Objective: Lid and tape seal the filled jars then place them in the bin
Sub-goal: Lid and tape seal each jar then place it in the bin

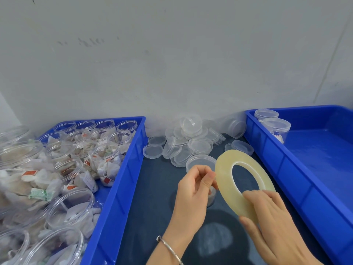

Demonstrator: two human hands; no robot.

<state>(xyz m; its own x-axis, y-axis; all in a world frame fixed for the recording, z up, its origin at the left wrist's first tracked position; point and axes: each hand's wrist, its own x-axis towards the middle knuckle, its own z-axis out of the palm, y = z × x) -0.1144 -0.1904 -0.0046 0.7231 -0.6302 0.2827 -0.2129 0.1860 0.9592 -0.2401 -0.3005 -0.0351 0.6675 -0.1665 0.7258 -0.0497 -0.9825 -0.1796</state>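
right hand (271, 217) gripping tape roll (225, 169) — left hand (194, 186) pinching edge

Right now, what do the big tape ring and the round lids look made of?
Large pale yellow tape ring: seemingly translucent plastic film, glossy, light passing through. Round clear lids: apparently thin moulded plastic, slightly frosted, table showing through.

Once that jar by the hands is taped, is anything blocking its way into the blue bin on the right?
Nothing visible. The jar sits beside the right bin, whose near floor is bare; two lidded jars stand only in its far corner.
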